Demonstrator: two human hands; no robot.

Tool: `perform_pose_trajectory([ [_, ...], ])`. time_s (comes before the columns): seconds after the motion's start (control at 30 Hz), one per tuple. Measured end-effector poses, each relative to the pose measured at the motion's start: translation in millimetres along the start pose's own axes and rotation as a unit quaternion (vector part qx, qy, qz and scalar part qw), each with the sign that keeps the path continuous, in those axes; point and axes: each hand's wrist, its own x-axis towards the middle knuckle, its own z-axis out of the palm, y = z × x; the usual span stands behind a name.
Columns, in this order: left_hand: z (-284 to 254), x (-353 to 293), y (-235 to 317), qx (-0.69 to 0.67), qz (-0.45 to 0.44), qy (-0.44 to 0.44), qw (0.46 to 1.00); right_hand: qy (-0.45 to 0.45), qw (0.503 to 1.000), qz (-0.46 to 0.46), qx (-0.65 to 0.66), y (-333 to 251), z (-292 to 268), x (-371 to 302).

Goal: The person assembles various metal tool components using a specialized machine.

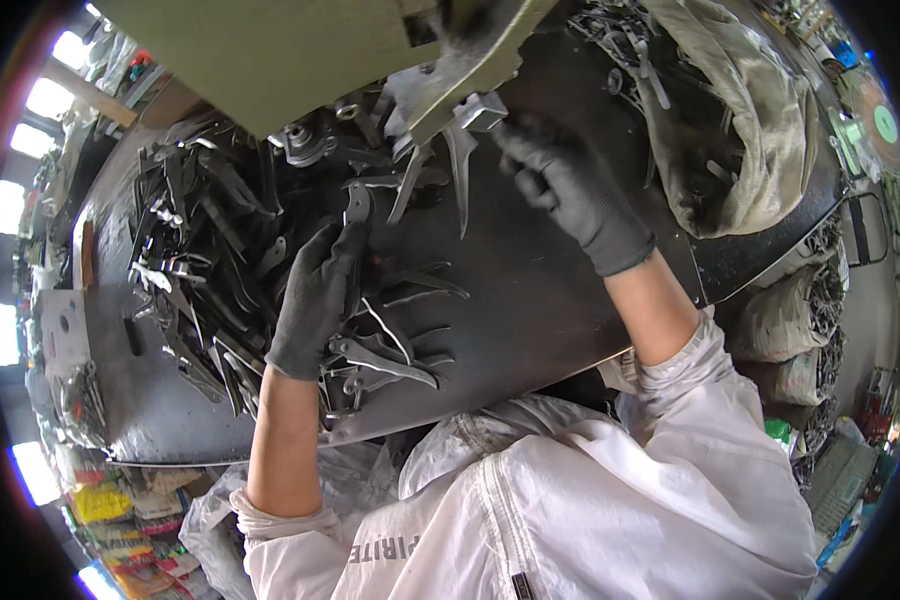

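Observation:
Both hands wear dark grey gloves over a dark metal workbench (550, 300). My left hand (315, 295) grips a flat curved metal blade blank (356, 205) that sticks up from its fingers, amid a heap of similar blanks (220, 250). My right hand (560, 185) is farther right and higher, its fingertips pinching a small grey metal block (482, 110) fixed under the olive-green machine body (300, 50). A long pointed blade (460, 170) hangs just below that block, and another blade (410, 180) lies beside it.
Several loose blade blanks (390, 350) lie near the bench's front edge. A dirty fabric sack (740, 130) holding metal parts sits at the right, with more filled sacks (800, 320) beside the bench. Bright windows (5, 205) line the left.

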Motion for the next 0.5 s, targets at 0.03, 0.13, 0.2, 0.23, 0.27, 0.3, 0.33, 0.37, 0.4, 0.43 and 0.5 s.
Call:
perform_pose_trajectory([
  [0.03,-1.3,-1.8,0.5,-0.006,0.011,0.008,1.0,0.065,0.996,-0.032,0.053,2.0,2.2,2.0],
  [0.13,-5.1,-4.3,-3.1,-0.038,0.009,0.006,0.999,0.128,0.985,-0.009,0.112,10.4,-3.5,-7.1],
  [0.2,-3.8,-1.4,-2.7,-0.063,0.001,-0.01,0.998,0.092,0.992,-0.045,-0.07,37.8,-26.7,-8.2],
  [0.23,-4.3,1.2,-4.2,-0.037,0.004,-0.004,0.999,0.051,0.965,-0.078,-0.246,44.5,-32.4,-9.5],
  [0.27,-4.7,2.3,-4.9,-0.012,0.007,0.002,1.0,0.05,0.965,-0.079,-0.246,43.8,-39.7,-11.4],
  [0.3,-3.5,0.9,-3.3,-0.013,0.005,0.005,1.0,0.078,0.969,-0.073,-0.222,37.2,-44.8,-12.7],
  [0.33,-2.1,-0.6,2.6,-0.004,0.007,0.006,1.0,0.11,0.971,-0.069,-0.199,26.3,-49.8,-14.1],
  [0.37,-1.3,-1.3,5.5,0.005,0.009,0.007,1.0,0.141,0.972,-0.065,-0.174,15.4,-54.3,-14.7],
  [0.4,-1.0,-1.1,5.6,0.003,0.011,0.009,1.0,0.171,0.972,-0.063,-0.15,4.1,-59.2,-14.4],
  [0.43,-1.4,-0.2,3.9,-0.014,0.026,0.008,1.0,0.2,0.97,-0.061,-0.125,-2.5,-64.0,-12.8],
  [0.5,-0.7,1.2,0.9,-0.03,0.04,0.01,0.999,0.202,0.973,-0.043,0.101,-7.3,-72.7,-6.3],
])
